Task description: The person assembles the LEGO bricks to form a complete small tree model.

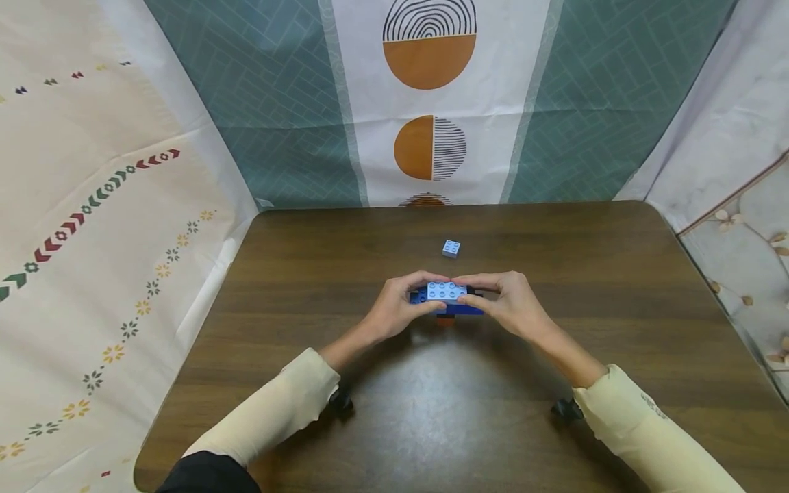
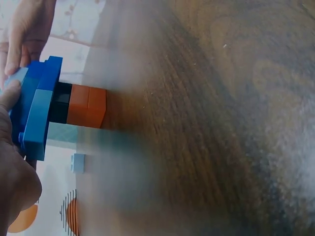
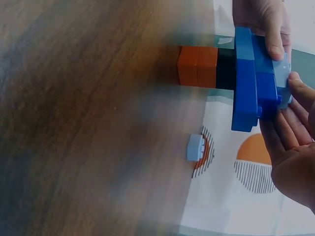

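Note:
A stack of toy building bricks stands upright at mid-table. Two orange bricks (image 3: 198,66) form its base, with a dark brick (image 3: 226,69) above them. Wider blue bricks (image 2: 39,115) spread across that, and a light blue brick (image 1: 445,292) with several studs tops the stack. My left hand (image 1: 399,305) pinches the light blue brick from the left, thumb on the near side and fingers behind. From the right, my right hand (image 1: 516,305) grips the same brick, its thumb near the front corner. The far-side fingertips are partly hidden behind the stack.
Beyond the stack, a loose small light blue brick (image 1: 451,248) lies on the brown wooden table (image 1: 308,253). Patterned cloth (image 1: 431,103) hangs past the table's far edge, with more cloth at both sides.

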Tool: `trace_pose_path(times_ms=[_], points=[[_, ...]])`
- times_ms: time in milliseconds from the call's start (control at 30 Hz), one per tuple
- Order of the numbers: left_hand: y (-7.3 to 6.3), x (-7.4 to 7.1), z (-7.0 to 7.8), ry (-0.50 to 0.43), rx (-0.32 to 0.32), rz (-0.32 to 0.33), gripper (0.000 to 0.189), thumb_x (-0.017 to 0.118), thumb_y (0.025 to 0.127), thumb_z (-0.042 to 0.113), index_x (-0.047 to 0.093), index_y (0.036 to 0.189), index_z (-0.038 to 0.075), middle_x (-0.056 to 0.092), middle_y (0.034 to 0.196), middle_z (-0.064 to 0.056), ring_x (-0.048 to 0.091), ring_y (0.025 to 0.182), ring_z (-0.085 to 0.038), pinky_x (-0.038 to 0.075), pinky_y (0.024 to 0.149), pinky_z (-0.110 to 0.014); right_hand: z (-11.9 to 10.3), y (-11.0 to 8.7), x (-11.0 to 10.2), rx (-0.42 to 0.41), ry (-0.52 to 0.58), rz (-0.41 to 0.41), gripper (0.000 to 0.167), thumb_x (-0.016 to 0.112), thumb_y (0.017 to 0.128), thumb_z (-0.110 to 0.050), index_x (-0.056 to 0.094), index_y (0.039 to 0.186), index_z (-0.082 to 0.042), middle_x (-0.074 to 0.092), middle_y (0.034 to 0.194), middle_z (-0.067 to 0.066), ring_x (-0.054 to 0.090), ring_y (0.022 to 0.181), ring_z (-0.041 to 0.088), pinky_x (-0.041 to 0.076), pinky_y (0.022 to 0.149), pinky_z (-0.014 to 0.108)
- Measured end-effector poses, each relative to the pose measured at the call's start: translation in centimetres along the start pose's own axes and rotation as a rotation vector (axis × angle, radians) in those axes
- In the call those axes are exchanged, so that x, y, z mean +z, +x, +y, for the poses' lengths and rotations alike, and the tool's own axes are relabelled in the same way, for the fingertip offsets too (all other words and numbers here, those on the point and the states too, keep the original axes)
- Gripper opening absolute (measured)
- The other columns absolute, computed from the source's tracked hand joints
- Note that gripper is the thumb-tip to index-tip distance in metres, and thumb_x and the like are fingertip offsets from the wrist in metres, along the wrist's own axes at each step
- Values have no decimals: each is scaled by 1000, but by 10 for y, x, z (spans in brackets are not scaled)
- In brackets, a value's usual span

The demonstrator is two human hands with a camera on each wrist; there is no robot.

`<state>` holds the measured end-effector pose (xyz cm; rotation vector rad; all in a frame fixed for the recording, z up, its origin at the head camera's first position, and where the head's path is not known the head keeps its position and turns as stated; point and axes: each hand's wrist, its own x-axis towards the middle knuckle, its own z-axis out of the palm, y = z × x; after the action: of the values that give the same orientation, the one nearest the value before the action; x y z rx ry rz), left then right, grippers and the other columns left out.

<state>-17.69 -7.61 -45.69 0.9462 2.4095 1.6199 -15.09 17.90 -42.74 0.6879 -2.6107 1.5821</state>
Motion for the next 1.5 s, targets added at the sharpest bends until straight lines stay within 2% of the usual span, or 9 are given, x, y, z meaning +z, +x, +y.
trace_pose_path(times_ms=[167, 300, 400, 600, 833, 1167, 1300, 1433, 1500], points=[[-1, 0, -1, -11, 2, -29, 41, 79, 99, 23, 69, 138, 17, 70, 134, 0, 68, 109, -16, 58, 94, -34, -1, -1, -1, 25, 0, -8, 34, 85, 91, -7, 80, 124, -5, 77, 121, 13, 74, 113, 32, 60, 89, 50], [-2, -2, 1, -31, 7, -58, 38, 70, 106, 21, 68, 144, 18, 68, 141, 0, 65, 116, -19, 56, 95, -39, 0, -1, -3, 54, 26, -17, 35, 85, 90, -5, 79, 124, -5, 77, 121, 13, 74, 114, 32, 59, 92, 49], [-2, -2, 0, -43, 2, -36, 35, 64, 110, 23, 69, 143, 18, 68, 141, 2, 66, 116, -19, 57, 95, -40, -1, 0, -3, 54, 28, -19, 35, 86, 90, -6, 79, 124, -5, 77, 120, 12, 74, 114, 32, 58, 93, 50], [-4, 1, -4, -76, -9, 15, 33, 65, 109, 25, 70, 141, 18, 70, 137, 3, 69, 112, -17, 60, 91, -36, -1, 3, -1, 52, 26, -21, 34, 87, 90, -11, 80, 123, -7, 78, 120, 10, 74, 114, 31, 58, 93, 52], [-7, 4, -10, -71, 5, 39, 33, 67, 108, 27, 70, 140, 18, 71, 134, 5, 70, 106, -16, 61, 90, -40, 2, 2, 1, 42, 48, -21, 33, 87, 90, -12, 80, 122, -8, 78, 119, 8, 74, 114, 29, 58, 94, 52], [-5, 5, -13, -110, 38, 52, 35, 74, 103, 16, 71, 138, 15, 72, 135, 3, 69, 118, -17, 59, 95, -37, 8, 1, 4, 33, 62, -8, 33, 86, 92, -12, 79, 124, -9, 76, 123, 8, 71, 118, 31, 55, 100, 55], [-4, 6, -14, -123, 47, 57, 36, 76, 101, 12, 71, 137, 14, 72, 134, 1, 69, 119, -17, 59, 95, -36, 11, 2, 3, 55, 112, -30, 30, 84, 94, -17, 79, 123, -11, 76, 123, 7, 72, 116, 27, 59, 96, 48], [-2, 7, -16, -124, 22, 69, 38, 80, 97, 9, 72, 134, 11, 73, 131, -3, 70, 110, -17, 59, 93, -34, 16, 8, -5, 102, 169, -101, 32, 83, 96, -20, 77, 126, -12, 75, 125, 6, 72, 115, 25, 61, 88, 33], [-2, 8, -16, -127, 6, 72, 39, 82, 95, 8, 72, 133, 10, 74, 129, -5, 69, 106, -19, 59, 90, -34, 18, 12, -10, 114, 187, -136, 33, 81, 98, -21, 76, 129, -11, 75, 127, 8, 72, 116, 26, 60, 88, 28]])
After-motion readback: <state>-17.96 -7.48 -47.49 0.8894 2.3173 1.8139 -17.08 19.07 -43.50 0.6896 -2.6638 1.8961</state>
